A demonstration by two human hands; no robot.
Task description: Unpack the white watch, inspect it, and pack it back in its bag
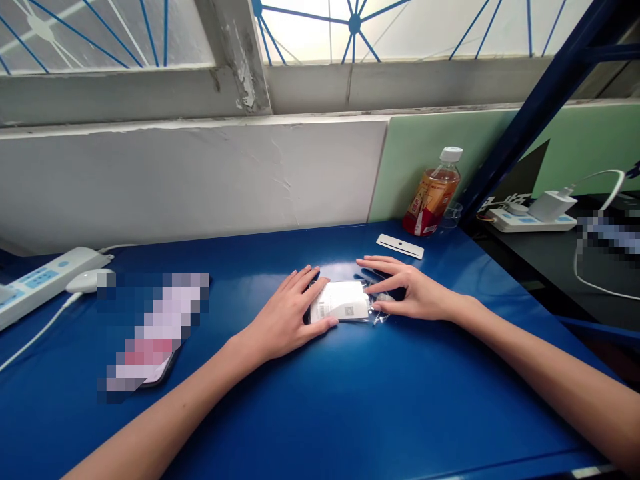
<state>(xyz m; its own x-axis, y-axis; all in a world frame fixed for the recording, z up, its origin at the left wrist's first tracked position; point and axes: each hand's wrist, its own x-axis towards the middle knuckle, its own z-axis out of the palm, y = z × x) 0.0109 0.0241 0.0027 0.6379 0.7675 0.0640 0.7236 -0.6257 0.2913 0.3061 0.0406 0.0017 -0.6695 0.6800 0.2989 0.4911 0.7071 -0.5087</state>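
A small clear plastic packet with a white label point(345, 308), printed with a barcode and a square code, lies flat on the blue table point(320, 413). My left hand point(290, 313) rests over the packet's left end, fingers stretched out and the thumb along its near edge. At the crinkled, transparent right end is my right hand point(405, 287), its fingers spread and the fingertips touching or just above the plastic. Neither hand is closed round anything. Behind my right hand lies a flat white strip point(400, 246) with a dark slot.
A drink bottle point(433, 193) with a white cap stands against the wall at the back right. On the left are a blurred-out phone point(160, 333), a power strip point(50, 277) and a white charger point(90, 281) with its cable. Another power strip point(533, 219) sits beyond the blue post point(537, 100).
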